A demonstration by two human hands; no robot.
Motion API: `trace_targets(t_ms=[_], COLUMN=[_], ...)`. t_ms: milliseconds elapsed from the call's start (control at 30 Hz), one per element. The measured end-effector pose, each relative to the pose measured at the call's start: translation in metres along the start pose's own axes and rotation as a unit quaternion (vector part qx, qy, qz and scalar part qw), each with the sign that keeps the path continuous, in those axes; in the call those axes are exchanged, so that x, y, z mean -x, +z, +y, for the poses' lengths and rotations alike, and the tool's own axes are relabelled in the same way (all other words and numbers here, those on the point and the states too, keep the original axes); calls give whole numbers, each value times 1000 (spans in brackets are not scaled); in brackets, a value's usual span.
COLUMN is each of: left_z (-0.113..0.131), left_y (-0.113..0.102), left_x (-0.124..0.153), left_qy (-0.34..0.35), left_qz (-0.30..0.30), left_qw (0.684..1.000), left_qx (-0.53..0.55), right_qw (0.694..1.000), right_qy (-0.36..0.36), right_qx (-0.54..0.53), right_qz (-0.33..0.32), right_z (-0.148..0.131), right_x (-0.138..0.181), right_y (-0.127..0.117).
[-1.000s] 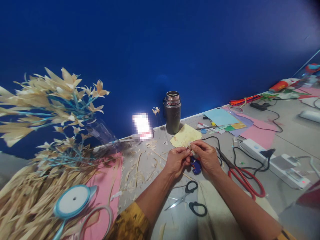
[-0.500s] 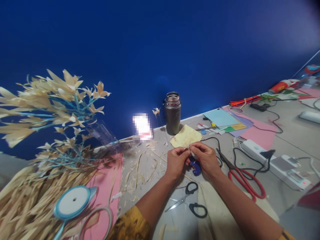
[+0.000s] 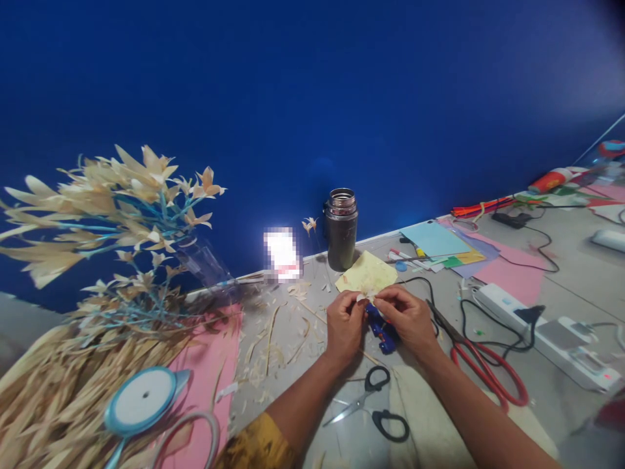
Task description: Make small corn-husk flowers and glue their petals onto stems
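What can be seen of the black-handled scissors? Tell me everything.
The black-handled scissors lie on the grey tabletop, handles spread, so they look open. The two dark loops look plastic; one shiny blade looks metal, tapering toward the picture's lower left. The second blade is hard to make out. The loops lie near the pale sheet; whether either overlaps it is unclear. Neither the left hand nor the right hand touches them.

Small, pale, thin piece (image 3: 366, 297) between left hand (image 3: 344, 327) and right hand (image 3: 409, 319).
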State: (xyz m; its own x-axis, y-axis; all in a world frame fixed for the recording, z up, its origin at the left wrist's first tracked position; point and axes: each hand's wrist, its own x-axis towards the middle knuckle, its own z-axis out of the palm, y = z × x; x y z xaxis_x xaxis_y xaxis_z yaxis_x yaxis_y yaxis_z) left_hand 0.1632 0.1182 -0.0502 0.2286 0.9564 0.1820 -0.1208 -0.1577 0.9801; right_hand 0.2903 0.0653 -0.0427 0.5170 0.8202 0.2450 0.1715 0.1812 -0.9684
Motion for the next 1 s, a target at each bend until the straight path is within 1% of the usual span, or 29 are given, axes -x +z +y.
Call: trace_targets(t_ms=[100,233,533,867,1000], left_z=[1,-1,2,-2,-6], left_y=[-1,-2,-4,-4,-4], left_x=[1,1,1,2,3], left_qy=[26,38,93,130,167], left_qz=[-5,-13,-41,-36,-30], left_qw=[1000,999,994,984,973], left_qx=[2,4,-41,-117,-154], right_qw=[1000,1000,999,999,999], right_qy=[-16,-15,-18,-7,-2], right_qx=[14,10,15,20,24], right_qz=[-2,-8,-30,-39,-48], right_z=[2,4,6,7,8], right_x=[0,-1,-2,-4,-4], right_y=[0,-1,-3,-3,-4])
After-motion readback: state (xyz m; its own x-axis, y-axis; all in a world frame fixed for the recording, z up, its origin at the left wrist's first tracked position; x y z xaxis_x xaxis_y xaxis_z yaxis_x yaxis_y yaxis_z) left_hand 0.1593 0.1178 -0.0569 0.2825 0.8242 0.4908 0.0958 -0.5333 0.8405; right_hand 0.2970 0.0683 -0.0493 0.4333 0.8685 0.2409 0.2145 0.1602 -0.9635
